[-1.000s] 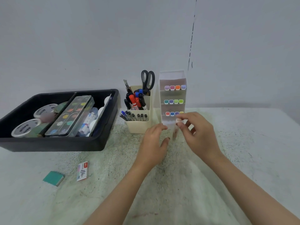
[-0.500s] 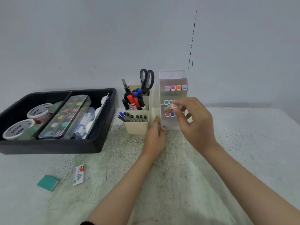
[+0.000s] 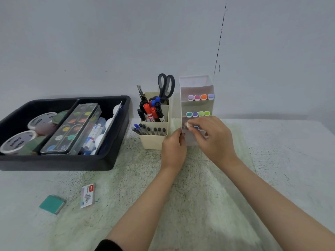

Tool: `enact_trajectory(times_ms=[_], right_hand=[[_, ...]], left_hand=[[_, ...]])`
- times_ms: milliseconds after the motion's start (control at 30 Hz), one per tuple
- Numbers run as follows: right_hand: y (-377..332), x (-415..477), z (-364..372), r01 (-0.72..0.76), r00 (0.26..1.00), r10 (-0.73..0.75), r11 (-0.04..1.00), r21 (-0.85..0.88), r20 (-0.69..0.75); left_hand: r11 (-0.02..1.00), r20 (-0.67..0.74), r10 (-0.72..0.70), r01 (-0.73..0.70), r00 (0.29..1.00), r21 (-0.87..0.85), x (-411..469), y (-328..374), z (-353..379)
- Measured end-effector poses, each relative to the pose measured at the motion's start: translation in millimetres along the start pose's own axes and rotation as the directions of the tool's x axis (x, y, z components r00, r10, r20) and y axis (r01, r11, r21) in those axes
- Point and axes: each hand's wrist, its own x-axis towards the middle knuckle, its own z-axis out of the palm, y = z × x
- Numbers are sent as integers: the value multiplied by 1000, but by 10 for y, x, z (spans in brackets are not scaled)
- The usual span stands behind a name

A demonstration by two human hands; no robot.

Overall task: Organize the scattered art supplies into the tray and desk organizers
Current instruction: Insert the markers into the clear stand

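Soft, even, fairly bright light casts only faint shadows beneath the black plastic tray (image 3: pixel 72 163) and forearms on the pale speckled tabletop (image 3: pixel 272 160), with mild sheen on the paint box's clear plastic lid (image 3: pixel 72 127), wide-angle bowing toward the edges, slightly blurred fingers (image 3: pixel 203 124), and smeared fine detail.

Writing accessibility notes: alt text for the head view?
The right hand pinches a pale-capped marker at the lowest tier of a clear marker holder, while the left hand grips the holder's left edge. Left of it stand a cream pen organizer and a black tray of paints and tape; a teal block and a staples box lie loose on the table.
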Motion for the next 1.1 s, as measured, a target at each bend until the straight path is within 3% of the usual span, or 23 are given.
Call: enact_trajectory(times_ms=[333,400,500,567,667,800,1100], right_hand=[[45,-44,47,29,1000,-29,999,18,6],[58,-36,65,46,999,-46,999,13,17],[69,-31,93,86,996,-86,996,-3,19],[72,-34,108,84,996,-84,996,-10,10],[75,-38,129,63,998,-63,998,-3,-4],[78,-38,136,43,999,-43,999,20,-5],[76,15,110,37,999,-37,999,17,33]], left_hand=[[993,14,30,-28,999,-113,-323,67,-121],[982,-82,148,-156,986,-108,-370,187,-233],[897,-219,441,-439,870,62,-203,376,-484],[859,-181,508,-483,842,167,43,497,-658],[854,22,469,-460,883,242,405,584,-846],[872,269,390,-447,881,201,724,554,-916],[901,276,403,-430,873,46,858,468,-903]])
